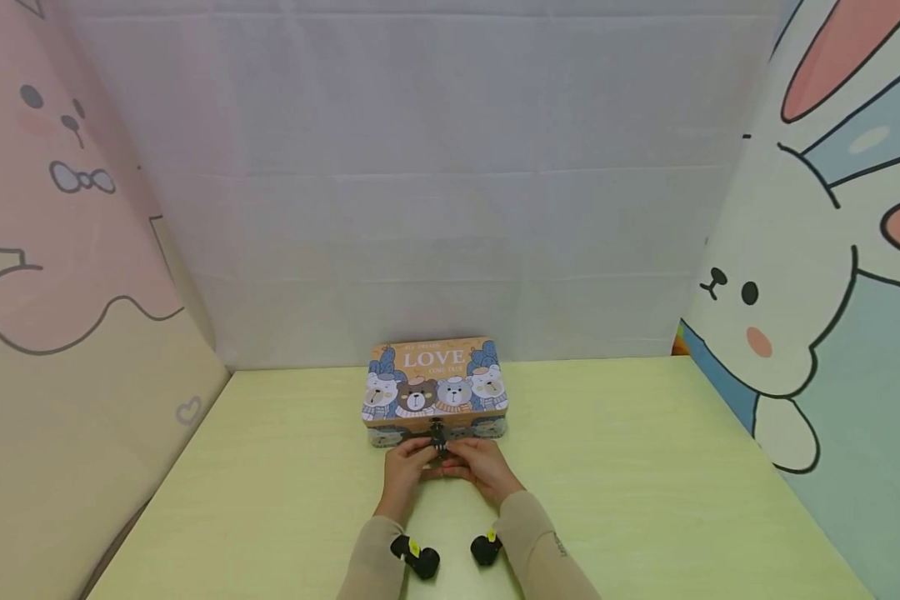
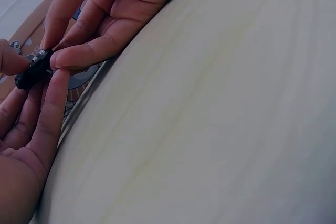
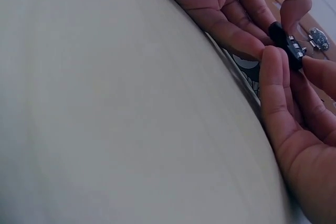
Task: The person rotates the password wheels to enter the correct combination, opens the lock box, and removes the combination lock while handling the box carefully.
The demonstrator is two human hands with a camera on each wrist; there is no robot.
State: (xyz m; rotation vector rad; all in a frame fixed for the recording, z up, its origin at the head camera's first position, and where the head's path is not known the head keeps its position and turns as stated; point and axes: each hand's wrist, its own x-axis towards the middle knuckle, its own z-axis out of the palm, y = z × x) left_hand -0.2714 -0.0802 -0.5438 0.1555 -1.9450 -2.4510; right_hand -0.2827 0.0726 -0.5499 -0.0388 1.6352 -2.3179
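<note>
A small tin box [image 1: 450, 360] with bears and the word LOVE on its lid stands at the back of the table, lid down. At the metal clasp [image 3: 318, 39] on its front is a small black combination padlock [image 3: 285, 44] with light number dials along one side. My left hand [image 1: 403, 473] pinches the padlock from the left between thumb and fingers. From the right, my right hand [image 1: 487, 467] holds its other end, thumb and forefinger at the dials. The fingers hide part of the padlock, and I cannot tell whether its shackle is fastened.
The pale yellow-green table [image 1: 270, 467] spreads out on both sides of the box. Behind the box hangs a white cloth [image 1: 450, 183]. Printed panels stand left [image 1: 67, 375] and right [image 1: 855, 400]. Small black cameras [image 1: 423, 562] are strapped to both wrists.
</note>
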